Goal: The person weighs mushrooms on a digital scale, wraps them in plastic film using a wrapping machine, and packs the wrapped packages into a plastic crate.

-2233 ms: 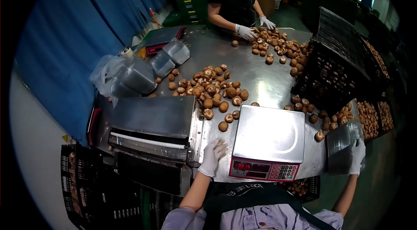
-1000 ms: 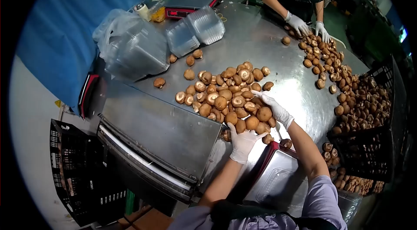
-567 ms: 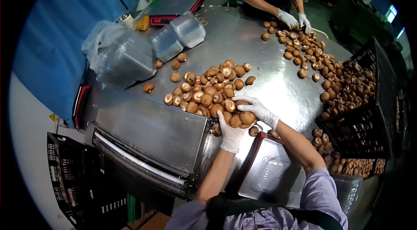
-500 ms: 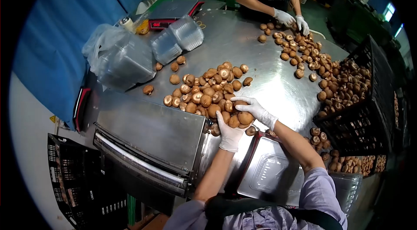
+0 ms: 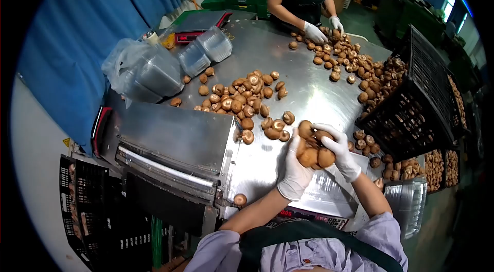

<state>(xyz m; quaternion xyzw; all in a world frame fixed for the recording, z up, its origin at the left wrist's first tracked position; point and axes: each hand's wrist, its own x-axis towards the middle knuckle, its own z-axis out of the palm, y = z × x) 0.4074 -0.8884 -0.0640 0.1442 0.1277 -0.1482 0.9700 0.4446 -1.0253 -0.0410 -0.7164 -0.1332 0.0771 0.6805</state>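
My gloved left hand (image 5: 297, 175) and gloved right hand (image 5: 342, 153) are cupped around a cluster of brown mushrooms (image 5: 310, 157), the left beneath and beside them, the right against their other side. This handful is above a clear plastic tray (image 5: 329, 195) on a digital scale (image 5: 298, 214) with a red display, close to my body. Several loose mushrooms (image 5: 276, 129) lie on the steel table just beyond my left hand. Farther off is a larger mushroom pile (image 5: 237, 100). My hands partly hide the tray.
Across the table a co-worker's gloved hands (image 5: 315, 33) handle mushrooms. A tilted black crate (image 5: 411, 100) spills mushrooms at the right. Stacked clear trays (image 5: 149, 76) and another scale (image 5: 198, 22) stand at the far left. A steel wrapping machine (image 5: 172, 133) borders the near left.
Both hands have moved from the pile toward me and to the right, carrying mushrooms over the scale. The pile is smaller, and the camera view has shifted slightly.
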